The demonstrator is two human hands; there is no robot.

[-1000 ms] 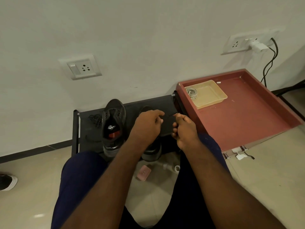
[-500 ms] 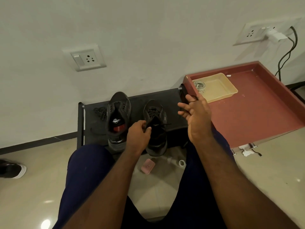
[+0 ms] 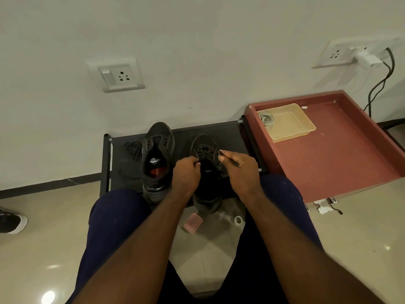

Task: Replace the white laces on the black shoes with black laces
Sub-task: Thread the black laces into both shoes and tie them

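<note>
Two black shoes stand side by side on a low black rack (image 3: 232, 137) against the wall, toes towards it. The left hand (image 3: 186, 174) is curled over the opening of the right-hand shoe (image 3: 205, 144), its fingertips pinching the shoe at the top of the lacing. The right hand (image 3: 241, 170) is just beside it and pinches the end of a thin black lace (image 3: 220, 151) between thumb and forefinger. The left-hand shoe (image 3: 157, 148) stands unlaced with its red-and-white insole label showing. A loose heap of black lace (image 3: 133, 149) lies on the rack just to its left. Beside the rack, a red drawer-like tray (image 3: 341, 163) holds a shallow yellow tray (image 3: 293, 123), and a coil of white cord (image 3: 266, 119) lies in that tray's near-left corner. A small pink case (image 3: 192, 222) and a roll of tape (image 3: 238, 220) lie on the floor between the person's knees.
</note>
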